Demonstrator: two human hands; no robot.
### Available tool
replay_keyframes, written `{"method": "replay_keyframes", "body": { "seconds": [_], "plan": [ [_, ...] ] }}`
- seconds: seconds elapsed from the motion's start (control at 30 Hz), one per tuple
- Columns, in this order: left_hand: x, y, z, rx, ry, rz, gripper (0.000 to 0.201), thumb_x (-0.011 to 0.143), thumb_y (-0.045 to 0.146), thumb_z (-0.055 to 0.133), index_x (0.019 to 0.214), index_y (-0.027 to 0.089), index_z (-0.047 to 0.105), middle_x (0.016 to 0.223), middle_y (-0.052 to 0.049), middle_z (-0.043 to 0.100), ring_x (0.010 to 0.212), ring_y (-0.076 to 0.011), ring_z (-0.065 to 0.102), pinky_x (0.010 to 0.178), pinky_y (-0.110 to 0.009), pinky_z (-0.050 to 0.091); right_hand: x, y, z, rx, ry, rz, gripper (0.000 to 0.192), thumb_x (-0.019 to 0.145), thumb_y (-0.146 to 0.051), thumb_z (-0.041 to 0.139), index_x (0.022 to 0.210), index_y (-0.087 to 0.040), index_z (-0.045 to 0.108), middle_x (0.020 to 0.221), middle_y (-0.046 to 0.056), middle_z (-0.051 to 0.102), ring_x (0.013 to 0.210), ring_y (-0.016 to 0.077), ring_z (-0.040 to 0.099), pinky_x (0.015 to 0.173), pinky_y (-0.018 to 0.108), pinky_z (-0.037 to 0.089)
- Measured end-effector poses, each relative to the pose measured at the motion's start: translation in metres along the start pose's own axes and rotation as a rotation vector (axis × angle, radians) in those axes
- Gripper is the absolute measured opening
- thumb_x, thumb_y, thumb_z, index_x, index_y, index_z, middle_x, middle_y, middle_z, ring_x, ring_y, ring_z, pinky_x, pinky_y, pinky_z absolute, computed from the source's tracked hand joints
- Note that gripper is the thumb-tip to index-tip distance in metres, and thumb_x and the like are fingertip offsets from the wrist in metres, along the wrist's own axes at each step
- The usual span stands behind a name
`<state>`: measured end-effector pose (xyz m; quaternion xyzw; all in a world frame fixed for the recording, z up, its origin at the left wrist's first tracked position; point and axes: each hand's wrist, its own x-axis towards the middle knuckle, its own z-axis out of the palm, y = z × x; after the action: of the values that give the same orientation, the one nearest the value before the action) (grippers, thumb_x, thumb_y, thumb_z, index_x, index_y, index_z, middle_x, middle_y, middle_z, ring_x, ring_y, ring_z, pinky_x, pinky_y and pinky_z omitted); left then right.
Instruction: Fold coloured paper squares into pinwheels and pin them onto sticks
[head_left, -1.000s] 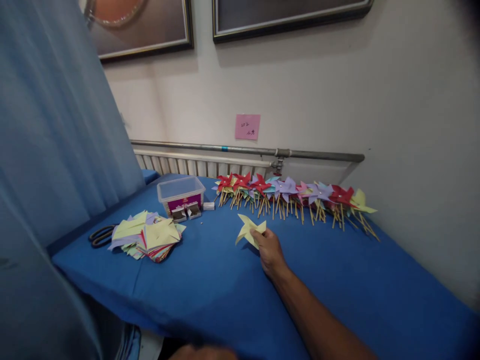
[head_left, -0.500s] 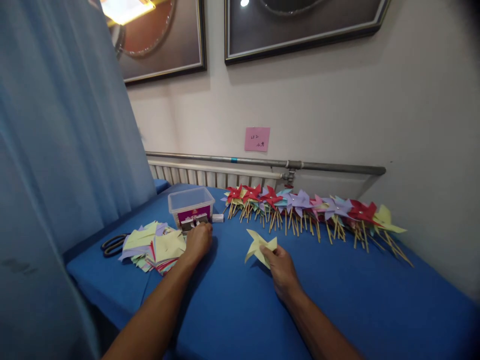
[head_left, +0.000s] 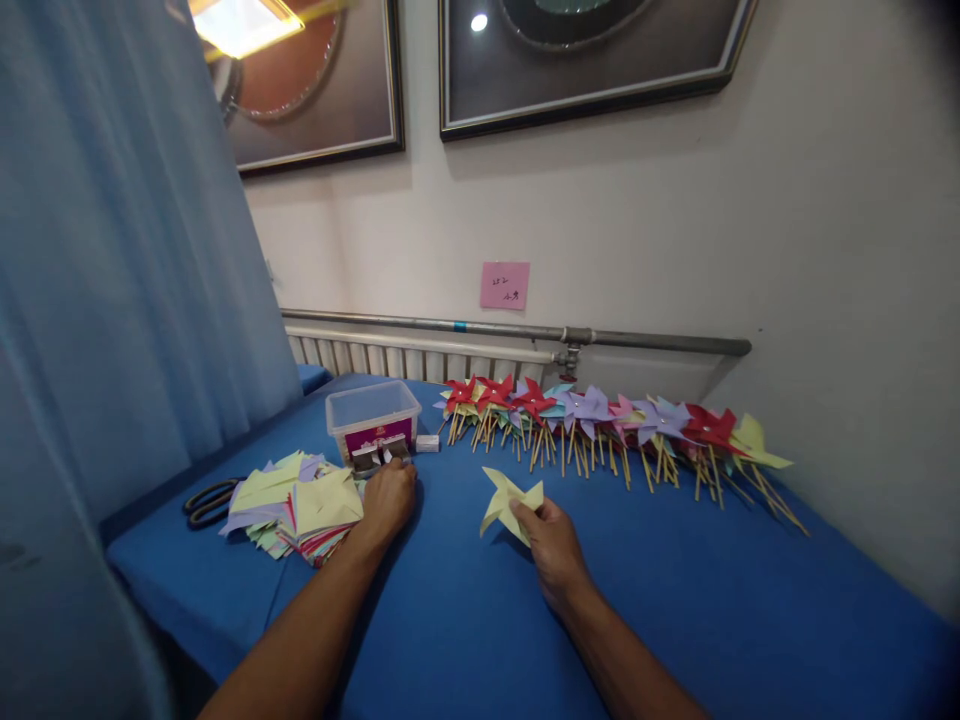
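Fingertips hidden at the small open boxes, a person's left hand bends over a blue-covered table; whether those fingers are open or closed on anything cannot be told. The boxes, partly masked by the hand, stand in front of a clear plastic tub with a purple label. At left, only the dark handles of the scissors show beside a heap of cut paper, while framed pictures on the wall are cropped by the top edge. Handwriting on a pink note is too small to read in full.

One second earlier, the left hand was a blur at the bottom edge; half a second ago it had reached the boxes, where it remains. The right hand has kept its grip on the same paper throughout.

A pale yellow paper pinwheel, without a stick, is pinched between the thumb and fingers of the right hand, its free blades pointing away to the left. It is held above the cloth, to the right of the left hand and well apart from it. Beyond the right hand, a long row of finished pinwheels in red, purple, blue, pink and yellow lies with its sticks toward the person.
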<state>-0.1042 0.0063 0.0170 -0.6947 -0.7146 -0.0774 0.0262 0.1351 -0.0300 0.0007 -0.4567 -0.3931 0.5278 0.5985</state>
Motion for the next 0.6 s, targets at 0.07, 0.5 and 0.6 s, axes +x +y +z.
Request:
{"method": "replay_keyframes", "body": {
  "seconds": [0.07, 0.5, 0.6],
  "plan": [
    [0.002, 0.004, -0.001, 0.011, -0.006, 0.024, 0.04, 0.1, 0.02, 0.035, 0.109, 0.015, 0.074, 0.114, -0.017, 0.069, 0.105, -0.027, 0.068, 0.084, -0.034, 0.049, -0.001, -0.001, 0.0, -0.009, -0.01, -0.006, 0.036, 0.063, -0.043, 0.083, 0.089, -0.019, 0.076, 0.082, 0.005, 0.081, 0.082, 0.0291, 0.076, 0.076, 0.036, 0.057],
    [0.017, 0.054, -0.002, -0.229, -0.178, 0.348, 0.027, 0.092, 0.025, 0.05, 0.103, 0.022, 0.075, 0.112, -0.01, 0.076, 0.106, -0.0247, 0.068, 0.088, -0.031, 0.048, 0.002, 0.001, -0.005, 0.0, 0.017, 0.006, 0.035, 0.064, -0.043, 0.083, 0.087, -0.018, 0.075, 0.076, 0.004, 0.079, 0.072, 0.0262, 0.073, 0.068, 0.034, 0.054],
    [0.017, 0.045, -0.001, -0.277, -0.228, 0.38, 0.024, 0.092, 0.023, 0.051, 0.098, 0.022, 0.074, 0.108, -0.008, 0.077, 0.102, -0.0237, 0.069, 0.085, -0.03, 0.047, 0.001, 0.0, -0.004, 0.004, 0.0, 0.019, 0.036, 0.063, -0.044, 0.084, 0.087, -0.018, 0.075, 0.076, 0.004, 0.079, 0.073, 0.0265, 0.074, 0.069, 0.034, 0.055]
  ]
}}
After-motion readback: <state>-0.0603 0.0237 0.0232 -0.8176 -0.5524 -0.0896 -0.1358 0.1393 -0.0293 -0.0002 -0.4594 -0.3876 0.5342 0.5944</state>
